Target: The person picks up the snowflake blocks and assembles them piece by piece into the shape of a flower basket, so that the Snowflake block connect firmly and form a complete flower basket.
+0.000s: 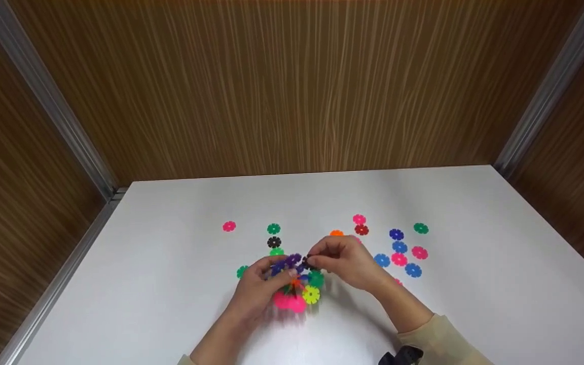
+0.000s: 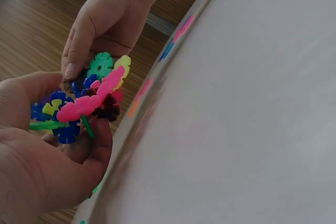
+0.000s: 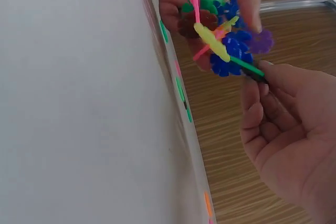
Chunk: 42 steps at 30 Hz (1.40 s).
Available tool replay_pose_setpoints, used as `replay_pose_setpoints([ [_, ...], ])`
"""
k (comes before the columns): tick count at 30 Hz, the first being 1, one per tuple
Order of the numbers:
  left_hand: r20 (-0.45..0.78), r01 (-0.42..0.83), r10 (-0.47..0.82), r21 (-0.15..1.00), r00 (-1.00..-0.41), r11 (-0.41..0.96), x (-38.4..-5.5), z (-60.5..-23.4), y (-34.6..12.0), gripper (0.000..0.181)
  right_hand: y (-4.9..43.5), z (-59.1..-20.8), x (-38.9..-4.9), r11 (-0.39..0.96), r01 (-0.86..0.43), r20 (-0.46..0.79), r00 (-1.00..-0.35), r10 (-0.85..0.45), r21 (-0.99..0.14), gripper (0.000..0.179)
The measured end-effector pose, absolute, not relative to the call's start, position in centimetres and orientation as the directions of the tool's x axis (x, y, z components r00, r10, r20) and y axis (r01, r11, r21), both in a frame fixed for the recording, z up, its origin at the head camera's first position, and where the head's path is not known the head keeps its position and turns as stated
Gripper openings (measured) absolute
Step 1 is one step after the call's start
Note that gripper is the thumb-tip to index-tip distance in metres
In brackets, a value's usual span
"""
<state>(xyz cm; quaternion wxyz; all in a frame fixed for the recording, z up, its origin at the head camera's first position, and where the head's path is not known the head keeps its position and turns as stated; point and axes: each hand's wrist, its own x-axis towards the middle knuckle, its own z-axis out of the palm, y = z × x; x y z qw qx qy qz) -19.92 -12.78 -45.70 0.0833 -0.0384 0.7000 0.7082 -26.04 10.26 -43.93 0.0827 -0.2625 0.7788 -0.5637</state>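
Observation:
In the head view, my left hand (image 1: 252, 293) grips a cluster of interlocked plastic snowflake discs (image 1: 297, 303) above the white table. Pink, blue, purple, green, yellow, orange and dark red discs stick out at many angles, as the left wrist view shows. My right hand (image 1: 353, 264) pinches a black snowflake disc (image 3: 257, 76) between thumb and forefinger at the cluster's edge. That disc lies right against a green disc (image 3: 247, 66) of the cluster in the right wrist view. The left fingers wrap the far side of the cluster and are partly hidden by it.
Loose discs lie on the white table (image 1: 170, 243): a green disc (image 1: 274, 228) and a black disc (image 1: 274, 242) beyond the left hand, a pink disc (image 1: 229, 226) farther left, several blue, pink and green ones to the right. Wood-grain panels (image 1: 297, 91) enclose the back and sides.

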Motion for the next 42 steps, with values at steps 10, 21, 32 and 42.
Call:
replay_pose_setpoints([
  [10, -0.201, -0.228, 0.153, 0.956, -0.967, -0.183, -19.9, -45.7, -13.5, 0.06, 11.3, -43.7, -26.3, 0.158, -0.276, 0.194, -0.895, -0.402, -0.948, 0.016],
  [21, -0.228, -0.288, 0.217, 0.905, -0.949, -0.312, -20.1, -45.4, -13.9, 0.067, 11.7, -44.2, -25.9, 0.067, -0.257, 0.208, -0.886, -0.414, -0.964, 0.016],
  [32, -0.092, -0.114, 0.154, 0.984, -0.984, -0.139, -20.3, -45.3, -13.9, 0.05, 12.6, -44.3, -26.2, 0.125, -0.154, 0.071, -0.86, -0.506, -0.98, 0.031],
  [42, -0.012, -0.026, 0.206, 0.998, -0.979, -0.062, -20.5, -45.3, -14.2, 0.054, 12.8, -44.5, -26.5, -0.003, -0.049, 0.042, -0.834, -0.55, -0.999, 0.037],
])
